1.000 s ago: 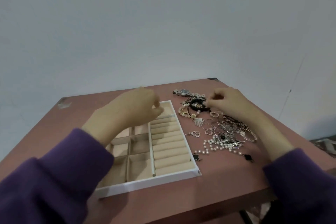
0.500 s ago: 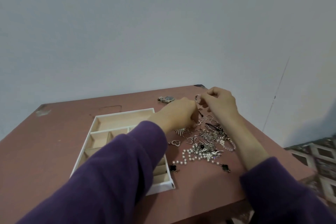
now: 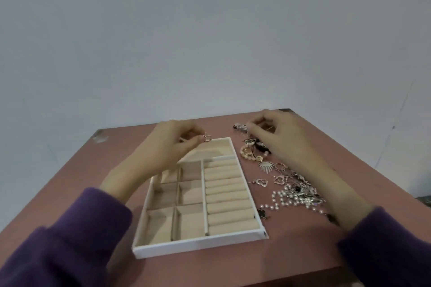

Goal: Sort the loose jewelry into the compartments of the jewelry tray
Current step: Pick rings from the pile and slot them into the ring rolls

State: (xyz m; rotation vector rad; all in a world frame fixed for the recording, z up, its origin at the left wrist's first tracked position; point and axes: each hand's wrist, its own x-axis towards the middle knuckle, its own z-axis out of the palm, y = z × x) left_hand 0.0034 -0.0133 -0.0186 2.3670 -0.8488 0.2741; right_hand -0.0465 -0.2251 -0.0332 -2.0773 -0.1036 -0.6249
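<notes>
A reddish-brown table (image 3: 70, 182) stands against a plain pale wall (image 3: 210, 42). It has a scuffed pale patch (image 3: 100, 138) near its far left corner and a dark chip (image 3: 285, 110) at its far right corner. A sliver of patterned floor (image 3: 425, 201) shows at the right edge.

The tray (image 3: 198, 245), white-rimmed and lined in beige, lies in the middle of the table. It has a long compartment across the far end, square compartments on the left and a column of padded rolls on the right.

Just right of the tray, the pile of loose jewelry (image 3: 292, 190) is spread on the table. At its far end is a watch (image 3: 240, 127), then a beaded bracelet (image 3: 250, 155), a fan-shaped pendant (image 3: 267, 167) and a heart earring (image 3: 262, 182). Nearer lie a strand of pearls (image 3: 279, 202) and a black clover charm (image 3: 263, 213).

The left hand (image 3: 171, 148) hovers over the far left of the tray and hides that corner. Its thumb and fingertips are closed in a pinch on a small gold piece (image 3: 207, 138), held above the tray's far edge; what kind of piece is too small to tell.

The right hand (image 3: 282, 140) is over the far end of the pile, fingers curled down beside the watch. Whether they grip anything cannot be told. Its forearm crosses the right side of the pile and covers part of it. Purple sleeves (image 3: 70, 244) fill the near corners.
</notes>
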